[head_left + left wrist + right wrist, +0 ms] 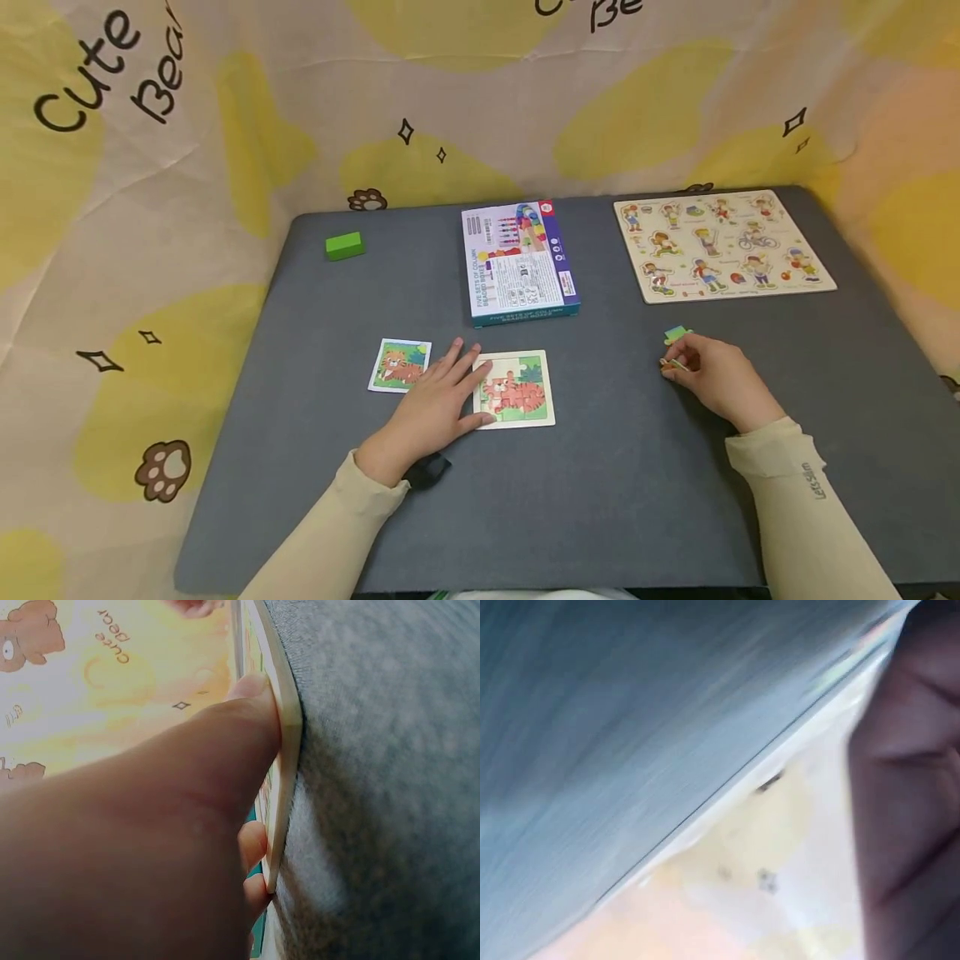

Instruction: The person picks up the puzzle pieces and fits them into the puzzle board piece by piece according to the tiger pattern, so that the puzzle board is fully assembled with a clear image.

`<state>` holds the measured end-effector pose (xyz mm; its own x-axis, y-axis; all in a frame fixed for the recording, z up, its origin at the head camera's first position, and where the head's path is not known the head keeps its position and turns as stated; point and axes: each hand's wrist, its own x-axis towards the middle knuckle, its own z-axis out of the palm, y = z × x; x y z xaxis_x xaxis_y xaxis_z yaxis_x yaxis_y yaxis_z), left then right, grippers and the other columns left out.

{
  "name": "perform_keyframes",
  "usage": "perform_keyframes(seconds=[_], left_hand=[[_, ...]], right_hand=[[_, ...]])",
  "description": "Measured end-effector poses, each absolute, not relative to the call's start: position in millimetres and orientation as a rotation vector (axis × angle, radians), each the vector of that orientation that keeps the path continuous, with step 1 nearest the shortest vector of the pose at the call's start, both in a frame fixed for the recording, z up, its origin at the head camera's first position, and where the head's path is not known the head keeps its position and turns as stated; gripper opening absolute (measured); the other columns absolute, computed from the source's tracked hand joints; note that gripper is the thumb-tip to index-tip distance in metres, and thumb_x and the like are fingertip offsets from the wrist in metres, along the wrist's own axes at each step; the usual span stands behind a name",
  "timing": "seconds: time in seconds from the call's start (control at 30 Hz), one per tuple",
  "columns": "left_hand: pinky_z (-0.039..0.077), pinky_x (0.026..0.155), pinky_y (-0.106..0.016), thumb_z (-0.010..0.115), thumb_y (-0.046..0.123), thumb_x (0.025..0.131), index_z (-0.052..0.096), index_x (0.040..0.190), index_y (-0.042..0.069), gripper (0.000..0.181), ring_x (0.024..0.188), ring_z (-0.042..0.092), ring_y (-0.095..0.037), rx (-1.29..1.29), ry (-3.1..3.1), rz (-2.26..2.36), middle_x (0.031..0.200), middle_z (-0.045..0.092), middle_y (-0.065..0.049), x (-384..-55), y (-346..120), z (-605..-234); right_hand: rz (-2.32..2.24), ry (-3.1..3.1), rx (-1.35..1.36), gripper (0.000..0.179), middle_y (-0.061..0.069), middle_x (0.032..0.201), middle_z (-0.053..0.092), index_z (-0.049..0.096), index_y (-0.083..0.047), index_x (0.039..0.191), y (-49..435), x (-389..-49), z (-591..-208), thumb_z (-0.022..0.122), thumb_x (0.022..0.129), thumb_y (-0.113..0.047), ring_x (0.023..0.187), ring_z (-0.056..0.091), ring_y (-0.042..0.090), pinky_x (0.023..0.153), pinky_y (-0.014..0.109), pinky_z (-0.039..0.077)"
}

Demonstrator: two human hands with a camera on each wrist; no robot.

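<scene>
A square tiger puzzle (517,392) with a pale frame lies in the middle of the table, pieces fitted in it and a bare patch at its upper left. My left hand (427,408) rests on its left side with spread fingers; in the left wrist view the thumb (255,705) presses the frame's edge (291,727). A tiger picture card (393,367) lies partly under that hand. Farther right, my right hand (723,375) pinches a small puzzle piece (674,364) between thumb and fingers. A green and blue piece (677,334) is just beyond its fingertips.
Behind the puzzle lies a beaded-boxes game box (517,267). A wooden board with children figures (720,246) is at the back right, and a green block (344,246) at the back left. Patterned cloth (480,100) hangs along the table's far edge.
</scene>
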<state>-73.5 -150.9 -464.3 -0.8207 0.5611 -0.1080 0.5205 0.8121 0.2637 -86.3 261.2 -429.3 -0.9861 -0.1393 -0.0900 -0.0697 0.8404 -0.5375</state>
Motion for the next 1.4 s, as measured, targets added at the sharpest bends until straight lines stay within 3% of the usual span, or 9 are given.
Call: perform_keyframes(seconds=[0.17, 0.37, 0.73, 0.97, 1.4], left_hand=[[0.024, 0.125, -0.053, 0.070, 0.055, 0.097, 0.037, 0.165, 0.017, 0.084, 0.161, 0.005, -0.029, 0.846, 2.825, 0.340, 0.173, 0.022, -0.007, -75, -151, -462], [0.023, 0.126, -0.053, 0.068, 0.056, 0.098, 0.035, 0.165, 0.018, 0.084, 0.161, 0.003, -0.028, 0.834, 2.826, 0.326, 0.174, 0.020, -0.006, -79, -151, -462], [0.023, 0.126, -0.051, 0.069, 0.056, 0.098, 0.032, 0.166, 0.014, 0.088, 0.161, 0.001, -0.026, 0.828, 2.833, 0.315, 0.174, 0.019, -0.005, -78, -152, -463], [0.023, 0.126, -0.053, 0.072, 0.053, 0.097, 0.034, 0.165, 0.012, 0.088, 0.161, 0.002, -0.029, 0.836, 2.820, 0.384, 0.173, 0.021, -0.007, -74, -151, -464], [0.018, 0.127, -0.052, 0.073, 0.058, 0.094, 0.039, 0.163, 0.012, 0.090, 0.161, 0.000, -0.027, 0.785, 2.850, 0.394, 0.172, 0.024, -0.007, -74, -153, -465]], right_hand=[[-1.049, 2.838, -0.331, 0.016, 0.005, 0.096, 0.077, 0.079, -0.006, 0.107, 219, -88, -414, 0.082, 0.091, -0.007, 0.080, 0.067, 0.018, 0.070, 0.032, 0.056], [-1.214, 2.693, -0.415, 0.030, 0.006, 0.105, 0.076, 0.076, -0.004, 0.123, 171, -106, -399, 0.079, 0.093, -0.003, 0.080, 0.070, 0.017, 0.072, 0.028, 0.058], [-1.242, 2.595, -0.487, 0.008, 0.001, 0.090, 0.071, 0.077, -0.011, 0.098, 108, -126, -408, 0.082, 0.092, -0.009, 0.082, 0.063, 0.022, 0.073, 0.035, 0.057], [-1.159, 2.564, -0.546, 0.007, 0.000, 0.087, 0.068, 0.076, -0.011, 0.095, 88, -130, -415, 0.081, 0.093, -0.008, 0.081, 0.061, 0.019, 0.075, 0.033, 0.056], [-0.914, 2.656, -0.559, 0.016, -0.001, 0.077, 0.063, 0.072, -0.012, 0.085, 75, -132, -434, 0.087, 0.089, -0.014, 0.068, 0.057, 0.017, 0.063, 0.030, 0.051]])
